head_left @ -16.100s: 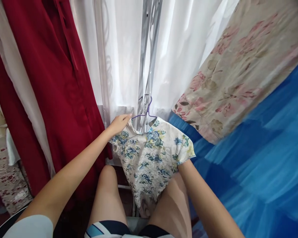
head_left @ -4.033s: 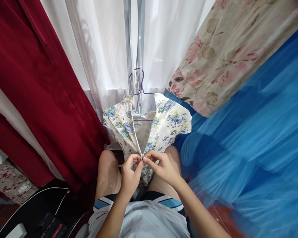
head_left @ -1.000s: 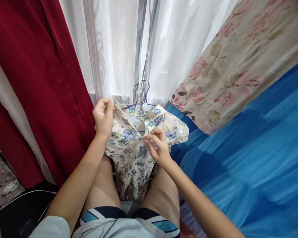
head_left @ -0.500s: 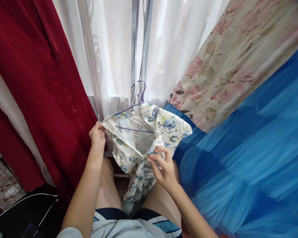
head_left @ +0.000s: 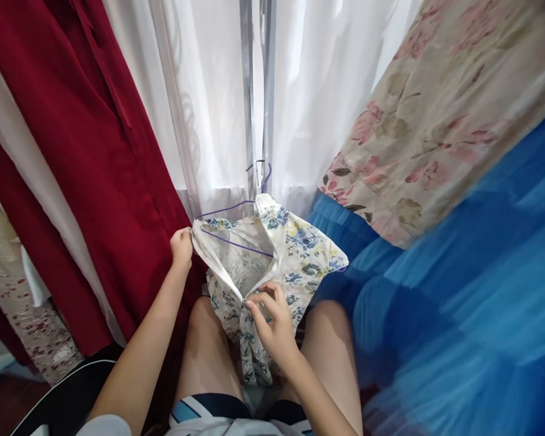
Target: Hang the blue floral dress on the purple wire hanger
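A small white dress with blue flowers point(head_left: 295, 248) hangs on a purple wire hanger point(head_left: 229, 210), hooked to a grey metal pole point(head_left: 247, 91). Its back opening gapes, showing the hanger's lower bar. My left hand point(head_left: 181, 247) pinches the left shoulder edge of the dress and pulls it outward. My right hand point(head_left: 272, 321) is closed on the dress at the bottom of the opening, fingers pinched at the zipper. The skirt drops between my knees.
A dark red garment point(head_left: 95, 145) hangs at the left, white sheer curtain point(head_left: 209, 91) behind the pole. A beige rose-print cloth point(head_left: 436, 115) and a blue tulle dress point(head_left: 458, 290) fill the right. A black seat edge point(head_left: 59, 406) shows bottom left.
The left hand, up by the neckline a second ago, has moved outward to the shoulder edge and spread the opening. The right hand slid lower along the opening. The view tilted slightly.
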A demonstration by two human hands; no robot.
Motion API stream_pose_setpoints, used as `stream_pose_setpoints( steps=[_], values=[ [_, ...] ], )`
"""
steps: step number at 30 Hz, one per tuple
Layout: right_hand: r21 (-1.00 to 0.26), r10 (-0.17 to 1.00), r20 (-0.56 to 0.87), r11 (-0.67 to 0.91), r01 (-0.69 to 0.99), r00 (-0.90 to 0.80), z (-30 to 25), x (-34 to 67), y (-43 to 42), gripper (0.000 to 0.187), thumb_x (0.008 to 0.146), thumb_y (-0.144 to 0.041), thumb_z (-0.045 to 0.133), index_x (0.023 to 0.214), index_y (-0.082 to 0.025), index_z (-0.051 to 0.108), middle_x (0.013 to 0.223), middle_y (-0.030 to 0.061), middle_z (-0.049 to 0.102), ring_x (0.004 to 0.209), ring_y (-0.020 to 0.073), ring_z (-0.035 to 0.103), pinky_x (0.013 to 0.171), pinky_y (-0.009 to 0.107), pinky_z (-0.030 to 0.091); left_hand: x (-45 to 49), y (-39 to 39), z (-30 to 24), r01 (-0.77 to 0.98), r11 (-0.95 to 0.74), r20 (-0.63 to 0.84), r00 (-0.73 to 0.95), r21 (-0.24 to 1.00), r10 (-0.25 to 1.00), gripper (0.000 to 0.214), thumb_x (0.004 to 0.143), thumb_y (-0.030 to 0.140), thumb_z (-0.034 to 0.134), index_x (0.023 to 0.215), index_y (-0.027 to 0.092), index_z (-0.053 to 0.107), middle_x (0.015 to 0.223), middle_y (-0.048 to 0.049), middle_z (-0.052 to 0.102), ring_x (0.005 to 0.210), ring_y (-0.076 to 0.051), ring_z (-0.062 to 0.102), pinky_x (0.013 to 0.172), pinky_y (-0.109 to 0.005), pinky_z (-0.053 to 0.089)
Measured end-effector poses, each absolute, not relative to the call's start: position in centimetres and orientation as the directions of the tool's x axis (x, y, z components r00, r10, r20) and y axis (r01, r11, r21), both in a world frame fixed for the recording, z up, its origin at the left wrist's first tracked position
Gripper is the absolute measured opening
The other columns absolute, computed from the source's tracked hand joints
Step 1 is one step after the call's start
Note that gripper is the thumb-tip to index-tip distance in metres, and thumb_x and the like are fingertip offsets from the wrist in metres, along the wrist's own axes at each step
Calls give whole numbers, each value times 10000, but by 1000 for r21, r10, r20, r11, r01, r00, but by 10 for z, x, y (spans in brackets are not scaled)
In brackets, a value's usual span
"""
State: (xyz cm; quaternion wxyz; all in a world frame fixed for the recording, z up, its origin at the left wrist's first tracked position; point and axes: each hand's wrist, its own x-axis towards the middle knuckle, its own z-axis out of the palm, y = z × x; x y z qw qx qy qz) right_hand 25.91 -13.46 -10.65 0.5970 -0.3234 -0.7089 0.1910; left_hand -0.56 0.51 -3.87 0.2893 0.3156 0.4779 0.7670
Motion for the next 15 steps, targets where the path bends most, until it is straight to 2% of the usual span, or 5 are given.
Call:
stream_pose_setpoints(
  steps=[3,7,12,15],
  values=[
    [-673,698,714,702,233,-43,-117,273,-142,126,901,-194,584,870,-228,701,1010,90,558,1023,267,565,885,422,478,27,-9,-77,-62,-256,201,-456,965,867,100,688,200,718,674,146,634,613,10,600,598,-138,551,619,-245,432],
    [-708,718,693,663,244,57,-131,287,-153,122,922,-216,558,885,-234,673,986,81,581,975,256,589,878,425,474,77,-32,-102,-61,-166,155,-154,984,976,198,617,295,789,674,145,671,603,-13,600,598,-166,556,606,-271,458],
    [-773,690,634,573,273,349,-145,301,-137,112,914,-298,582,864,-218,643,973,79,597,982,265,570,897,436,442,124,-72,-88,-168,-198,206,35,966,978,315,755,485,723,842,188,663,773,-12,612,713,-150,577,689,-257,488],
    [-863,682,461,492,110,568,-156,318,-118,168,901,-371,575,913,-208,610,917,52,602,899,232,578,842,387,460,153,-112,-84,-315,-202,254,136,928,958,259,859,460,648,909,206,636,810,-14,594,712,-139,555,661,-239,457]
  ],
)
